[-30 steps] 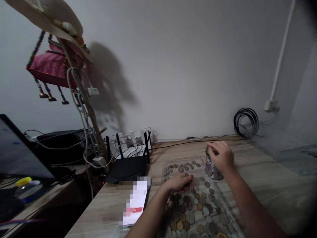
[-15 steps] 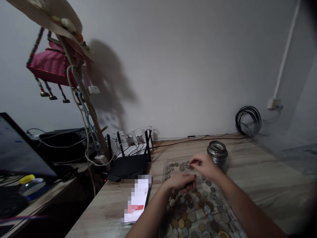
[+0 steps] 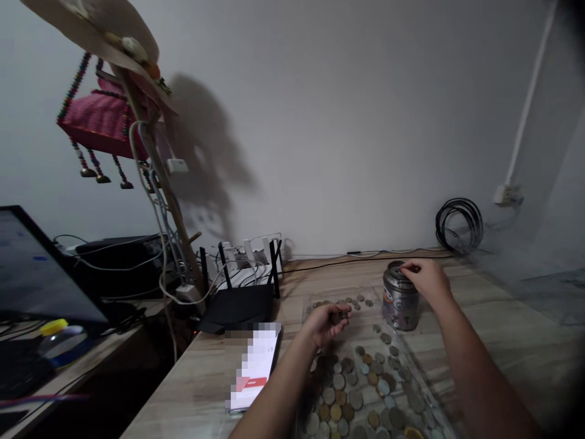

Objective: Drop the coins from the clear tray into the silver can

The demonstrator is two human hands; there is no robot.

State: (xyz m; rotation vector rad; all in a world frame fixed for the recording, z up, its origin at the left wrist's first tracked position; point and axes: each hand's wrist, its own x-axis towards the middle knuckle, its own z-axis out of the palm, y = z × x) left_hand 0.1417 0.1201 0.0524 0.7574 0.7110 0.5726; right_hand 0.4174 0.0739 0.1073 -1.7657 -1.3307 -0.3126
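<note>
In the head view, the can (image 3: 400,300) stands upright on the tabletop (image 3: 183,393), just beside the right rim of a clear tray (image 3: 423,381); whether they touch I cannot tell. The right hand (image 3: 403,269) is over the can's top, thumb and fingers pinched nearly together at the slot; whether a coin is between them I cannot tell. The left hand (image 3: 336,318) is above the tray, palm turned up, fingers curled into a half-open cup around some coins (image 3: 338,316). More coins lie loose in the tray, thickest at its near end, with a smaller group at the far end. The left hand and forearm hide part of that far group and much of the tray's left edge. A phone (image 3: 256,372) lies left of that forearm, its screen partly blurred out.

Behind the phone sits a black router (image 3: 240,305), with white boxes and tangled cables near the wall. A pole (image 3: 178,213) rises at the left, carrying a hat (image 3: 109,42) and a pink bag (image 3: 98,119). Further left are a screen (image 3: 41,274) and a yellow-capped jar (image 3: 59,344). A black cable coil (image 3: 459,225) rests against the wall, well behind the can.
</note>
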